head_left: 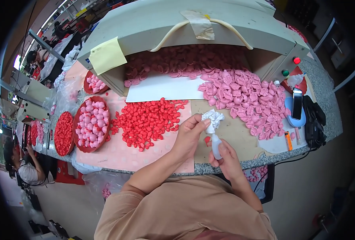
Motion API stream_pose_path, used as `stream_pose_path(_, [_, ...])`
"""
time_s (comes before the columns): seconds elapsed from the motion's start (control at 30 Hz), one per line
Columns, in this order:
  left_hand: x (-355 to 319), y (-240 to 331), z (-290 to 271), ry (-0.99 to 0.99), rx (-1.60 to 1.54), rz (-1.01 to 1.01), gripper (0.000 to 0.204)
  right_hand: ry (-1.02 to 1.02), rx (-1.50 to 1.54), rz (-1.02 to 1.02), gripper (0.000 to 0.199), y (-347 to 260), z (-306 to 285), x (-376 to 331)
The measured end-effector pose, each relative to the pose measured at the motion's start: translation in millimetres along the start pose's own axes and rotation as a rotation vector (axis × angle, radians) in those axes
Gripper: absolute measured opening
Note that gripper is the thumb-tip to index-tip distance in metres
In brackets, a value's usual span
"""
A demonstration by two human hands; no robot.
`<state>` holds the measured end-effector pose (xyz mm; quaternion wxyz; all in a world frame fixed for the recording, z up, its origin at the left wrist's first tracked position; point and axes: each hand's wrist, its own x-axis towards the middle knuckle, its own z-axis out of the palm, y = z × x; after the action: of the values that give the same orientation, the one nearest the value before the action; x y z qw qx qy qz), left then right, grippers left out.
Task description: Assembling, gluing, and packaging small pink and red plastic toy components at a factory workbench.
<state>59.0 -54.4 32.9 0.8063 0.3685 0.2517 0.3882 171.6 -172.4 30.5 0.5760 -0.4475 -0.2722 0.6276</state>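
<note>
I see bright, even light from above. The surface (233, 134) is clear and sharp, with only soft shadows. White lamps glow at the far left. The edges bend round and go black in the corners. Far things look blurry.

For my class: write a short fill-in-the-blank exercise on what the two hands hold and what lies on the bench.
1. The right hand holds a small clear ____.
2. The left hand presses a crumpled ____ cloth onto its tip.
3. The loose heap beside the left hand is ____.
4. The orange lighter lies at the bench's ____ end.

Missing words: bottle; white; red; right
</note>
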Motion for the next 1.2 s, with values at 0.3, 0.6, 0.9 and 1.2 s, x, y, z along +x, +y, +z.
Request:
stream_pose_path(0.3, [28, 50, -34, 0.161, -0.179, 0.234, 0.013, -0.12, 0.144, 0.018, 0.044, -3, -9, -13])
stream_pose_path(0.6, [-1, -1, -17, -0.142, -0.177, -0.109, 0.027, -0.156, 0.11, -0.001, 0.047, -5, -6, 4])
stream_pose_path(0.9, [0, -2, -10, -0.066, 0.061, 0.06, 0.019, -0.097, -0.161, -0.102, 0.03, 18, -13, 12])
stream_pose_path(1.2, [12, -6, 18, 0.027, 0.053, 0.092, 0.012, -0.018, -0.195, -0.182, 0.033, 2, -23, 8])
